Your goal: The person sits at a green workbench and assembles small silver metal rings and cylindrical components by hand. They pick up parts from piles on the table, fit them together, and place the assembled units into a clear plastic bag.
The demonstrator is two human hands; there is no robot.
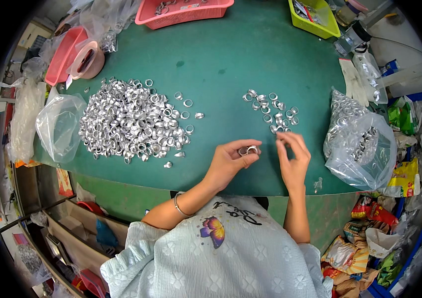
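Note:
My left hand (pixel 222 166) is closed around a few silver metal rings (pixel 252 149), held between thumb and fingers above the front of the table. Just to its right, my right hand (pixel 295 158) has its thumb and fingers slightly apart, with nothing visible in them. Its fingertips are beside the near end of a small group of rings (pixel 265 104) spread on the table. A large heap of similar rings (pixel 131 119) lies to the left, with several loose ones along its right side.
Beneath everything is a green tabletop (pixel 216 54). On the right a clear plastic bag (pixel 359 144) holds more rings, near white gloves (pixel 353 82). An empty-looking clear bag (pixel 59 126) lies at left. Pink baskets (pixel 186 17), a pink tub (pixel 88 62) and a yellow-green basket (pixel 315 25) stand farther back.

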